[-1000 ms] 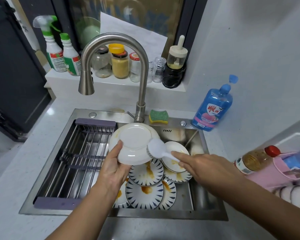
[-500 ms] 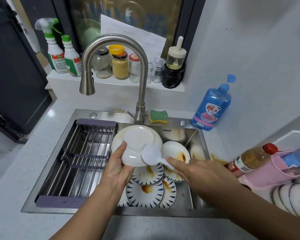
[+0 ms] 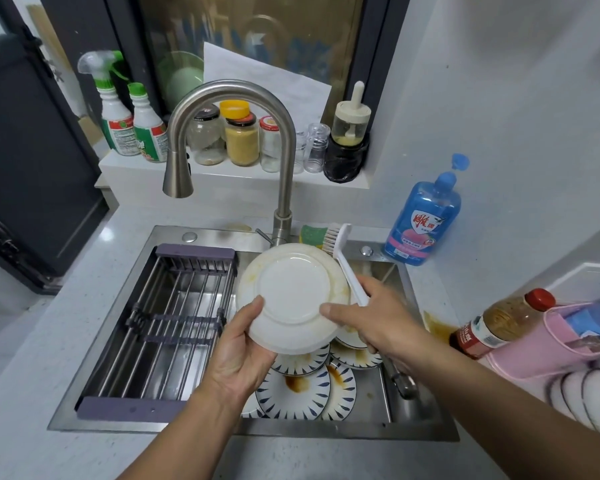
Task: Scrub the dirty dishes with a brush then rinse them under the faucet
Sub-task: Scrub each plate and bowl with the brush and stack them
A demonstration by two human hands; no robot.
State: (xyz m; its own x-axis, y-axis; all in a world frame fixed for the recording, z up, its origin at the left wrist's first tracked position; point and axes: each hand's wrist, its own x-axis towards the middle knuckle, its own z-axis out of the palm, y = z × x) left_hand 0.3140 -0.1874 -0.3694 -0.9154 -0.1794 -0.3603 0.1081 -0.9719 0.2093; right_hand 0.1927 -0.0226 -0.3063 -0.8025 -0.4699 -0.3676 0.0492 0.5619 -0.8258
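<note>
Over the sink (image 3: 222, 426), the plate (image 3: 291, 292) is gripped underside-out by the left hand (image 3: 238, 355) and steadied by the thumb of the right hand (image 3: 378, 317). The brush (image 3: 345, 265) is clasped in that hand's curled fingers (bristles pointing away), seemingly so the plate can be turned for scrubbing.

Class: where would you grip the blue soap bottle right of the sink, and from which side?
Grip the blue soap bottle round its wide body, from the sink side: it stands upright, the wall is close behind, and its open cap tops a narrow neck.
</note>
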